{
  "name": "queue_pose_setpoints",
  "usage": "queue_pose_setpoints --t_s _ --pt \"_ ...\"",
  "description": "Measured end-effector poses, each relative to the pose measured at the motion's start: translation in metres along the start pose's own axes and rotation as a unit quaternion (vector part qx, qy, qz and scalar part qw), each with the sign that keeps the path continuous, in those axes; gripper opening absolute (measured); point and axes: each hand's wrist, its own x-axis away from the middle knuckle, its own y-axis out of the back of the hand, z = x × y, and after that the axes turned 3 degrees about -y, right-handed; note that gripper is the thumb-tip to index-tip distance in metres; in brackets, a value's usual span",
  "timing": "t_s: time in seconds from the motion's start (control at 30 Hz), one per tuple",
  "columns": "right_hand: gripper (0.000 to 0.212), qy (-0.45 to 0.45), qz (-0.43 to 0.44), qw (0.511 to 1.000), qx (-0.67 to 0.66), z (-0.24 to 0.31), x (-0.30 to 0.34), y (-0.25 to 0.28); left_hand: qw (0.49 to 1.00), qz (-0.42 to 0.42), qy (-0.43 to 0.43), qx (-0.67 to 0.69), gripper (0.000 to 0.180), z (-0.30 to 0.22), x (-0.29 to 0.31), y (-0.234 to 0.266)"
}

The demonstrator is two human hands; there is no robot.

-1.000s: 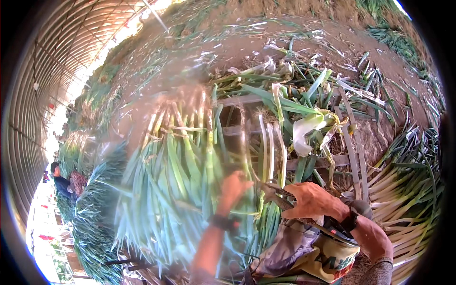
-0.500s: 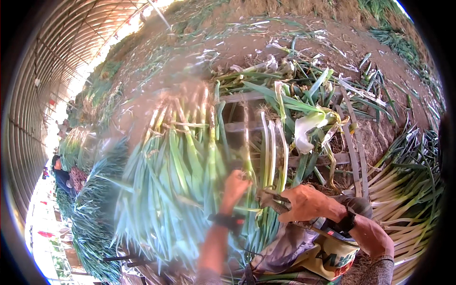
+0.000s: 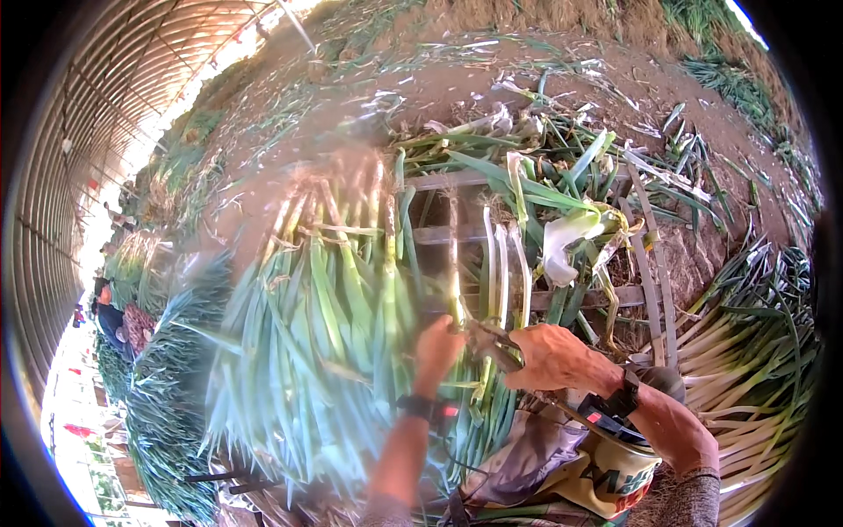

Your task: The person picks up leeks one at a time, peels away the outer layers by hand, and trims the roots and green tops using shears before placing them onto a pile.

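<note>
1 L hand, fist clamped on onion stalk; 1 R hand, closed round dark tool, shifted up/left vs. prev., tip now nr stalk.

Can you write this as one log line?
left hand: holding green onion, roots away from person | right hand: gripping tool, kind unclear | beside left hand: onion pile

Heaped onion stalks lie left of centre, roots toward the top of the frame. Just right of them, the left hand is at the lower end of a single stalk, with the right hand beside it. Loose leaves lie over slats above right of centre. More onions line the right edge; another heap lies lower left.
</note>
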Motion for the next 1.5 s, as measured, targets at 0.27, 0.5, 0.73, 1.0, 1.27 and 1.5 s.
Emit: queue_pose_setpoints --t_s 0.27,0.5,0.73,1.0,1.27,1.5 --pt "0.042 0.001 0.022 0.999 0.041 0.005 -0.009 -0.001 0.999 -0.005 -0.006 -0.038 0.051 0.002 0.001 0.001" --pt "0.070 0.067 -0.105 0.989 0.082 -0.024 -0.057 -0.005 0.997 -0.042 -0.057 -0.023 0.046 -0.003 0.001 -0.001" --pt "0.040 0.021 -0.136 0.989 0.045 -0.015 -0.078 0.009 1.000 0.027 -0.008 -0.013 0.047 -0.004 -0.005 0.001" --pt "0.034 -0.010 -0.144 0.989 0.015 -0.006 -0.102 0.027 0.998 -0.003 -0.055 -0.036 0.043 0.013 -0.008 -0.009" --pt "0.035 -0.015 -0.169 0.985 0.014 -0.013 -0.114 0.039 0.998 0.061 -0.020 -0.015 0.038 -0.012 -0.006 0.004" --pt "0.061 0.025 -0.009 1.000 0.006 -0.013 -0.053 0.022 0.995 -0.053 -0.001 0.088 0.051 -0.004 -0.008 0.015"
